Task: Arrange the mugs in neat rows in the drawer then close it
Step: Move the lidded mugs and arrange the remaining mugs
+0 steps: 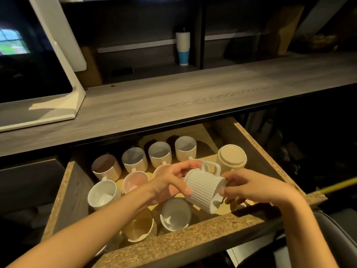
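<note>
Ribbed white mug (204, 190) tilted on its side above the open drawer (173, 242); left hand (168, 182) fingers grip its base end; right hand (251, 186) fingers grip its rim; handle uppermost

A grey wood-grain countertop (193, 97) runs across the middle of the frame, rising toward the right. At the upper left stands a white-framed appliance (58, 60) with a dark glass front, in which a bright window (13, 42) is reflected. Behind the counter, along the top of the frame, dark shelving (139, 31) recedes into shadow; a stack of white and blue paper cups (183, 48) stands on it at centre top. A brown board (280, 29) leans at the upper right. Light is dim and warm, falling brightest on the counter's left part. The right edge of the frame is almost black, with a yellow bar (340, 185) crossing low.
</note>
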